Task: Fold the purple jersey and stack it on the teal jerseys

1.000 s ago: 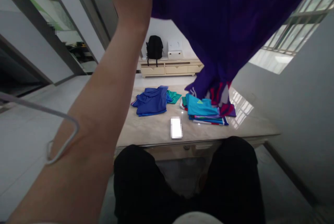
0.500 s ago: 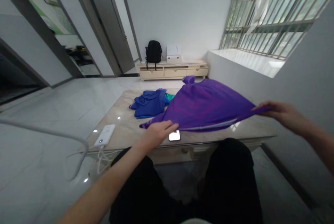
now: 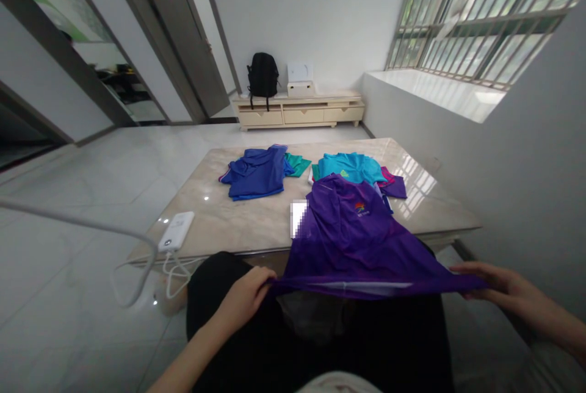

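Note:
A purple shirt (image 3: 352, 234) with a small colourful logo on its chest stretches from the table toward my lap. Its collar end lies on the tabletop, while the hem is pulled taut between both hands. My left hand (image 3: 249, 289) pinches the hem's left corner. At the right corner, my right hand (image 3: 499, 286) grips the cloth between thumb and fingers. Beyond the collar lies a pile with a turquoise shirt (image 3: 350, 167) on top. A folded dark blue shirt (image 3: 259, 173) sits to the left, with a green garment (image 3: 298, 165) beside it.
The marble-look table (image 3: 238, 222) spans the space before my knees. A white power bank (image 3: 176, 231) with cables lies at its left edge. A blurred white phone-like object (image 3: 298, 219) touches the purple shirt. Behind stands a low cabinet (image 3: 304, 115) with a black backpack (image 3: 264, 79).
Both hands have drawn the purple shirt's hem down toward my lap. The shirt, billowing before, now lies flatter with its logo showing, and the turquoise pile behind has come into view.

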Demonstrator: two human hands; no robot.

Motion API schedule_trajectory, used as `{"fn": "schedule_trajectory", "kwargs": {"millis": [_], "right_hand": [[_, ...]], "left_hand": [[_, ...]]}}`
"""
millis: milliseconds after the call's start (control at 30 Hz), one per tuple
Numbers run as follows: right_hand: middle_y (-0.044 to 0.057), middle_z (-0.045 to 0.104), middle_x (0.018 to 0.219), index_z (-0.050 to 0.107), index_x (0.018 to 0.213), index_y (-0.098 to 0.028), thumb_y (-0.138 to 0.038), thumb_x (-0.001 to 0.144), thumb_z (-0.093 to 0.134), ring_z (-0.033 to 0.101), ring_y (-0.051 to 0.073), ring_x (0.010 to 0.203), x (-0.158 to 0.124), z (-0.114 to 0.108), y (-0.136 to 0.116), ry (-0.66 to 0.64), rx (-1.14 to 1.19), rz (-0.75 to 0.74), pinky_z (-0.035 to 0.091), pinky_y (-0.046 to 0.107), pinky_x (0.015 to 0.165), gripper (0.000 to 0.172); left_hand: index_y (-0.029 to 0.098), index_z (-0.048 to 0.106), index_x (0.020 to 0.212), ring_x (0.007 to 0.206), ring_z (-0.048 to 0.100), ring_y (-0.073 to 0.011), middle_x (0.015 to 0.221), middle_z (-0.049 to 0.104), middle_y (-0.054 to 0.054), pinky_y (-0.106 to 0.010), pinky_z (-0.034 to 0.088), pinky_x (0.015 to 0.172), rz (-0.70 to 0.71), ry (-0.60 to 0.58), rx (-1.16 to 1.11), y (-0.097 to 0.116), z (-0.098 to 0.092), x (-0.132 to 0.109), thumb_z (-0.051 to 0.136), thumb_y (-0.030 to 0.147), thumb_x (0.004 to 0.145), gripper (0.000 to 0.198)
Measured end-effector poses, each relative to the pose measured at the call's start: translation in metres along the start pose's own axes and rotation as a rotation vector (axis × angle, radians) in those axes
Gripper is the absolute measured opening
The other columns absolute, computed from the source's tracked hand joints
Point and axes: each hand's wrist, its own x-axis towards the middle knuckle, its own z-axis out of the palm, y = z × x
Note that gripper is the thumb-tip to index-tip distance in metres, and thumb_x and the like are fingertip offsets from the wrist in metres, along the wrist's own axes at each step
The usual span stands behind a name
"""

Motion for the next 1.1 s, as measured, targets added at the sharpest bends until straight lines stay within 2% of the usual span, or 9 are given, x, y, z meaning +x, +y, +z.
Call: {"fn": "schedule_trajectory", "kwargs": {"millis": [100, 167, 300, 433, 567, 700, 833, 933, 1100], "right_hand": [[0.01, 0.079, 0.102, 0.083, 0.109, -0.033, -0.029, 0.076, 0.079, 0.076, 0.036, 0.09, 0.008, 0.004, -0.015, -0.116, -0.11, -0.05, 0.064, 0.039, 0.078, 0.034], [0.011, 0.078, 0.1, 0.083, 0.107, -0.028, -0.029, 0.078, 0.076, 0.076, 0.034, 0.088, 0.012, 0.007, -0.025, -0.165, -0.197, -0.085, 0.063, 0.038, 0.079, 0.029], [0.007, 0.077, 0.095, 0.08, 0.098, -0.027, -0.029, 0.085, 0.071, 0.075, 0.028, 0.086, 0.007, 0.005, -0.033, -0.19, -0.31, -0.088, 0.061, 0.031, 0.079, 0.016], [0.006, 0.073, 0.088, 0.075, 0.095, -0.027, -0.033, 0.088, 0.07, 0.073, 0.025, 0.082, -0.006, 0.005, -0.02, -0.116, -0.35, -0.046, 0.06, 0.028, 0.075, 0.011], [0.005, 0.071, 0.086, 0.072, 0.089, -0.025, -0.035, 0.085, 0.072, 0.069, 0.024, 0.08, -0.015, 0.018, -0.017, 0.01, -0.407, -0.15, 0.056, 0.027, 0.072, 0.01], [0.005, 0.07, 0.098, 0.071, 0.096, -0.027, -0.035, 0.087, 0.072, 0.067, 0.023, 0.094, -0.018, 0.04, -0.038, 0.146, -0.303, -0.217, 0.052, 0.028, 0.085, 0.012], [0.004, 0.068, 0.103, 0.07, 0.098, -0.027, -0.033, 0.086, 0.075, 0.065, 0.022, 0.099, -0.017, 0.068, -0.065, 0.21, -0.139, -0.303, 0.051, 0.029, 0.089, 0.014], [0.004, 0.068, 0.099, 0.07, 0.096, -0.025, -0.033, 0.086, 0.075, 0.065, 0.021, 0.095, -0.015, 0.087, -0.076, 0.212, -0.065, -0.359, 0.052, 0.028, 0.085, 0.013], [0.005, 0.069, 0.101, 0.073, 0.091, -0.026, -0.037, 0.081, 0.078, 0.067, 0.024, 0.098, -0.026, 0.084, -0.064, 0.302, -0.065, -0.306, 0.057, 0.033, 0.09, 0.016]], "left_hand": [[0.021, 0.067, 0.106, 0.102, 0.069, -0.0242, 0.105, 0.074, -0.007, -0.038, 0.053, 0.095, -0.108, 0.176, -0.083, 0.007, -0.005, 0.013, 0.048, 0.023, 0.095, 0.022], [0.02, 0.068, 0.107, 0.104, 0.07, -0.0244, 0.107, 0.076, -0.007, -0.038, 0.053, 0.097, -0.104, 0.184, -0.156, 0.019, -0.013, 0.02, 0.049, 0.027, 0.096, 0.022], [0.021, 0.071, 0.104, 0.102, 0.07, -0.0217, 0.106, 0.077, -0.004, -0.033, 0.051, 0.096, -0.014, -0.03, -0.197, 0.044, -0.028, 0.015, 0.055, 0.021, 0.09, 0.021], [0.022, 0.07, 0.096, 0.091, 0.068, -0.0192, 0.097, 0.075, -0.001, -0.029, 0.048, 0.086, -0.041, -0.219, -0.162, 0.048, -0.022, -0.007, 0.059, 0.017, 0.085, 0.017], [0.021, 0.067, 0.089, 0.084, 0.064, -0.0174, 0.091, 0.071, 0.001, -0.027, 0.046, 0.078, -0.038, -0.362, -0.132, 0.04, 0.006, -0.017, 0.064, 0.018, 0.083, 0.007], [0.02, 0.068, 0.099, 0.097, 0.067, -0.0219, 0.105, 0.071, -0.004, -0.032, 0.049, 0.089, -0.003, -0.389, -0.151, 0.055, 0.051, -0.002, 0.07, 0.022, 0.086, 0.014], [0.023, 0.061, 0.132, 0.124, 0.061, -0.025, 0.134, 0.065, -0.009, -0.039, 0.045, 0.11, 0.125, -0.28, -0.395, 0.105, 0.104, 0.03, 0.073, 0.03, 0.089, 0.045], [0.023, 0.054, 0.141, 0.13, 0.058, -0.0252, 0.142, 0.06, -0.011, -0.038, 0.044, 0.113, 0.171, -0.128, -0.57, 0.142, 0.14, 0.051, 0.077, 0.031, 0.086, 0.06], [0.022, 0.071, 0.112, 0.11, 0.068, -0.0246, 0.115, 0.073, -0.008, -0.036, 0.052, 0.098, 0.197, -0.065, -0.54, 0.16, 0.159, 0.06, 0.062, 0.014, 0.092, 0.023]]}}
